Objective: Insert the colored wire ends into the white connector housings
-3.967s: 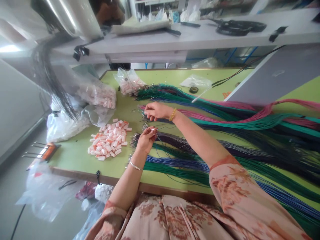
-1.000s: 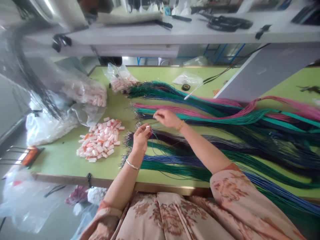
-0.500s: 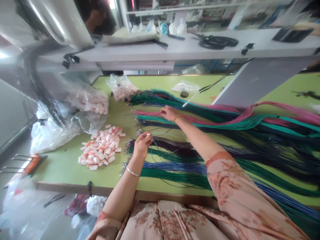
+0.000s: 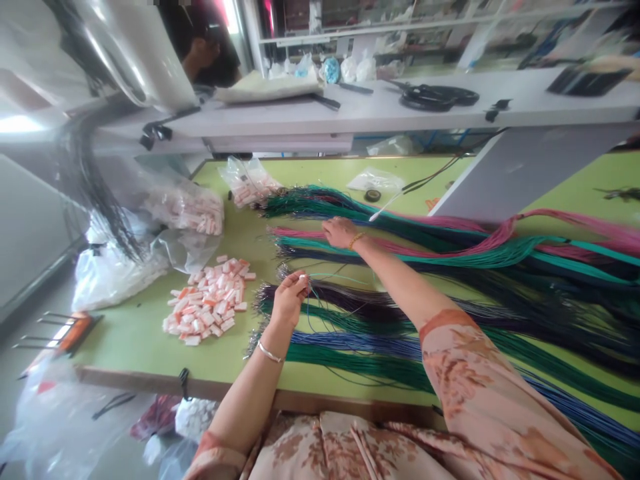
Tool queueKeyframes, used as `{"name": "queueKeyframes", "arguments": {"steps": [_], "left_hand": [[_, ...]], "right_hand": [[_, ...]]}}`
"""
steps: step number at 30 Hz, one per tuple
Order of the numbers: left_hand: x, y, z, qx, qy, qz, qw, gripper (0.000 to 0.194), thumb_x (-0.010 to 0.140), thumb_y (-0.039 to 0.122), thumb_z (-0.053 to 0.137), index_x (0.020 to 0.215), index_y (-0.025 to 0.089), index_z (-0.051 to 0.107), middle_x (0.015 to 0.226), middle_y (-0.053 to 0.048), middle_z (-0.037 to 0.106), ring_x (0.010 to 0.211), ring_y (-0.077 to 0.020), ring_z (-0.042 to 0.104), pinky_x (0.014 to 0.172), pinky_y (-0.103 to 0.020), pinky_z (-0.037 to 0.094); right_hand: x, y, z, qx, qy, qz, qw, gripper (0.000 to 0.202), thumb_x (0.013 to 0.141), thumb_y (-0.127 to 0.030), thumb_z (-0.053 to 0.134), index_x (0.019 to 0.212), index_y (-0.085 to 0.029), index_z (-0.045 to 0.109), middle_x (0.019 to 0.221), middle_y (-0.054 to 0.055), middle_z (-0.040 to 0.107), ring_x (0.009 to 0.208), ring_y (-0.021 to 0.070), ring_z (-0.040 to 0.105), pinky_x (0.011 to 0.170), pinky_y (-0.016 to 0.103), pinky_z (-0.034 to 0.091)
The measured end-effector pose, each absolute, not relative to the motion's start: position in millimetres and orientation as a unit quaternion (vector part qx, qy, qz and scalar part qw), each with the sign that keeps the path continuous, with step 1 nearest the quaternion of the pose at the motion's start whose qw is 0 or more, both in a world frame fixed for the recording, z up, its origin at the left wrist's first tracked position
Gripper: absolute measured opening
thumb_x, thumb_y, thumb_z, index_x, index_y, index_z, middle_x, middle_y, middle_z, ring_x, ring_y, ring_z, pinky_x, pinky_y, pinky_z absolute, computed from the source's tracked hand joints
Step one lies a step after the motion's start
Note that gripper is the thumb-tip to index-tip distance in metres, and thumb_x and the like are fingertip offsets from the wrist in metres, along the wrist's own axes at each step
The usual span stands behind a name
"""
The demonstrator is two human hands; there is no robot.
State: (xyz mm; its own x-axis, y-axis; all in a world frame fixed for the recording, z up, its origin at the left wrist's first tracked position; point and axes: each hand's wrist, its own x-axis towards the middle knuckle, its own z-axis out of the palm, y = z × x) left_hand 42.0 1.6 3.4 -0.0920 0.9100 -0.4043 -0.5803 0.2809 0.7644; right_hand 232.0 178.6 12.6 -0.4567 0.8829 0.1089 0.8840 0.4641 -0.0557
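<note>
My left hand (image 4: 290,297) is closed on a small white connector (image 4: 303,278), from which a few thin green and blue wires trail to the right. Over the pink wire bundle (image 4: 400,249), my right hand (image 4: 339,232) has its fingers drawn together at the bundle's left part; what they hold, if anything, is too small to make out. Teal wires (image 4: 450,253) run just below the pink ones. Dark, green and blue bundles (image 4: 360,340) lie nearer the front edge. Left of my left hand is a pile of white and orange connectors (image 4: 207,300).
Bags of connectors (image 4: 187,210) lie at the back left of the green table (image 4: 125,340). A white shelf (image 4: 370,117) crosses above, bearing black scissors (image 4: 435,97); its slanted support (image 4: 505,173) meets the table. An orange rack (image 4: 75,333) stands at the left edge.
The whole view has shifted slightly, with things appearing lower and to the right. My left hand still holds the connector, and my right hand remains at the pink wires.
</note>
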Motion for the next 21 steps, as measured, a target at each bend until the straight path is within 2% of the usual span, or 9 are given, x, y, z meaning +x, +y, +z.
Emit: {"name": "queueKeyframes", "arguments": {"steps": [3,8,15,18,21], "left_hand": [[42.4,-0.1,5.6,0.176,0.47,0.571,0.65,0.034,0.057,0.019,0.084,0.087,0.012,0.069,0.079,-0.003,0.068,0.067,-0.0088,0.06,0.068,-0.023,0.047],[41.6,-1.1,9.0,0.18,0.469,0.57,0.65,0.033,0.058,0.018,0.084,0.087,0.012,0.069,0.08,-0.004,0.068,0.068,-0.0092,0.06,0.067,-0.025,0.047],[43.7,-1.9,9.7,0.184,0.469,0.566,0.653,0.033,0.058,0.02,0.084,0.086,0.013,0.069,0.082,-0.004,0.068,0.068,-0.009,0.059,0.068,-0.025,0.047],[44.7,-2.3,9.8,0.181,0.466,0.567,0.655,0.034,0.057,0.02,0.084,0.086,0.013,0.069,0.081,-0.004,0.068,0.068,-0.0093,0.06,0.068,-0.025,0.047],[45.1,-2.6,10.4,0.176,0.465,0.566,0.657,0.035,0.057,0.02,0.085,0.087,0.012,0.069,0.08,-0.004,0.068,0.067,-0.009,0.06,0.067,-0.025,0.046]], "right_hand": [[221.2,182.7,12.8,-0.518,-0.849,0.079,0.067,0.02,0.089,-0.027,0.05,0.095,-0.02,0.068,0.097,0.009,0.072,0.088,0.0206,0.061,0.075,0.028,0.04],[230.3,200.5,23.4,-0.54,-0.822,0.149,0.106,0.023,0.086,-0.02,0.047,0.094,-0.017,0.068,0.097,0.006,0.072,0.082,0.0138,0.061,0.07,0.022,0.04],[271.7,204.9,41.8,-0.587,-0.767,0.209,0.151,0.023,0.078,-0.024,0.048,0.077,-0.012,0.068,0.067,0.003,0.064,0.059,0.0125,0.053,0.053,0.022,0.037],[268.4,201.3,41.5,-0.592,-0.76,0.226,0.143,0.022,0.077,-0.025,0.049,0.072,-0.013,0.067,0.058,0.001,0.06,0.053,0.0114,0.051,0.051,0.022,0.036],[249.2,198.9,40.1,-0.574,-0.773,0.246,0.114,0.019,0.077,-0.026,0.053,0.077,-0.015,0.069,0.062,0.0,0.065,0.055,0.0104,0.055,0.054,0.02,0.039]]}}
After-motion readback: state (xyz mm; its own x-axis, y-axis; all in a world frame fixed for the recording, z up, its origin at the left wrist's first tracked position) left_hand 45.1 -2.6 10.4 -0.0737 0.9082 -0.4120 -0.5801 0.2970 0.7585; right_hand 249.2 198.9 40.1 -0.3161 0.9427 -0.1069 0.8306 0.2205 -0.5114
